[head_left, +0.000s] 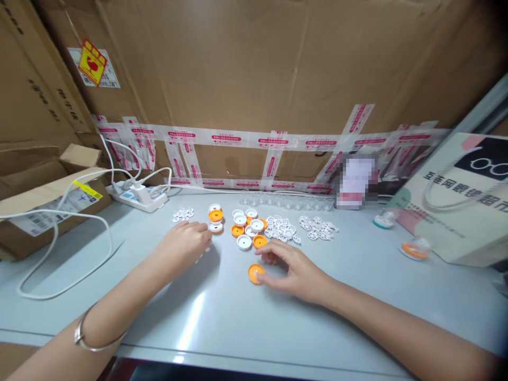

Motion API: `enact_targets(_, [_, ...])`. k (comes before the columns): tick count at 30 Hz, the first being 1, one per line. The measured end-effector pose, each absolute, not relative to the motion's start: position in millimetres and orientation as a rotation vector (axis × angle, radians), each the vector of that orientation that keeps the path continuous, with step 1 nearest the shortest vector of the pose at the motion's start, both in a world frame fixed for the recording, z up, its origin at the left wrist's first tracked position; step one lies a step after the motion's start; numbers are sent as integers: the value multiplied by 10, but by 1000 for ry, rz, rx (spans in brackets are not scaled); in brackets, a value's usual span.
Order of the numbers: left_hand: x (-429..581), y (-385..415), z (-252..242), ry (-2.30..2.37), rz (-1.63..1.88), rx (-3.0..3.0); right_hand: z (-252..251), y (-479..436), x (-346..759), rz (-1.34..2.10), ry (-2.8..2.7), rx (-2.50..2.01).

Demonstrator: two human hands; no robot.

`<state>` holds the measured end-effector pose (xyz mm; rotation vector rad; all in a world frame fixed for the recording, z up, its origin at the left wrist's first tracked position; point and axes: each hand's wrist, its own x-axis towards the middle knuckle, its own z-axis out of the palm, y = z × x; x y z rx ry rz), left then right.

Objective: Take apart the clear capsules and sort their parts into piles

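My left hand [188, 241] is over the table with its fingers curled down, beside a small heap of tiny white parts [183, 214]. Whatever its fingertips hold is hidden. To the right, an orange round disc [254, 273] lies flat, with a small white bit at its middle. The thumb of my right hand [291, 269] reaches the edge of that disc, while the other fingers are bent and apart from the thumb. Beyond the hands is a cluster of white round caps [244, 242] and orange round caps [260, 242]. A short stack of caps [215, 216] stands by my left fingers.
Flat white cut-out pieces [317, 227] lie behind my right hand. A row of clear plastic parts [286, 201] runs along the back, near a blurred-out phone-like object [353, 182]. At left are a power strip [138, 196] and cables; at right, a paper bag [456, 211] and two finished-looking spinners [415, 250].
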<state>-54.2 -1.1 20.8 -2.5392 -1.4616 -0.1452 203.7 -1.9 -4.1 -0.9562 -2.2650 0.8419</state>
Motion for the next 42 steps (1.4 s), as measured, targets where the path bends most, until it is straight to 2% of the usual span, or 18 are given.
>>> enact_targets(3, [-393, -58, 165, -1298, -413, -2653, -66, -24, 2028, 831, -2353, -922])
enact_targets(6, [-193, -130, 93, -1086, -531, -2817, -109, -22, 1996, 853, -2360, -951])
enact_targets(17, [-5, -199, 15, -628, -462, -2672, -180, -15, 1923, 889, -2315, -936])
enact_targets(42, [7, -258, -1, -381, -440, -2509, -176, -29, 1914, 850, -2332, -907])
